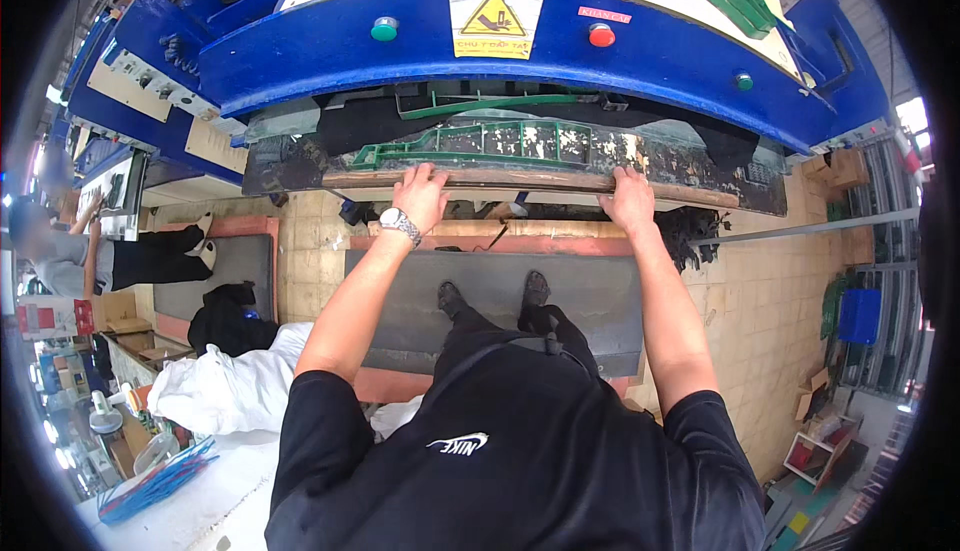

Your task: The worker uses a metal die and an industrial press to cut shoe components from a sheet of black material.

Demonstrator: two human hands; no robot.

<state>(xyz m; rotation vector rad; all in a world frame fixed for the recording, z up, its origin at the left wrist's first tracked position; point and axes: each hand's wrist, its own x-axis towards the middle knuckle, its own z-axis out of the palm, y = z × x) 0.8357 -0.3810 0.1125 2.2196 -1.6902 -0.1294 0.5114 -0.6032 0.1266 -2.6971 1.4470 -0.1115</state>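
Both my hands are at the front wooden edge of a worn, paint-flecked board [690,188] under a blue press. My left hand [420,196], with a metal watch at its wrist, has its fingers curled over the edge left of the middle. Right of the middle, my right hand [630,199] grips the same edge; its thumb side faces inward. Behind my fingers a long green cutting die [480,145] lies on the board, touched by neither hand. Black sheet material [350,123] lies further back, and a second green frame [440,109] sits on it.
The blue press beam [330,56] spans above the board, with a green button [384,29], a red button [601,35] and a hand-warning sign [495,21]. Another person [100,256] stands at the left. White sacks [225,391] lie behind my left arm; a dark mat [490,301] is underfoot.
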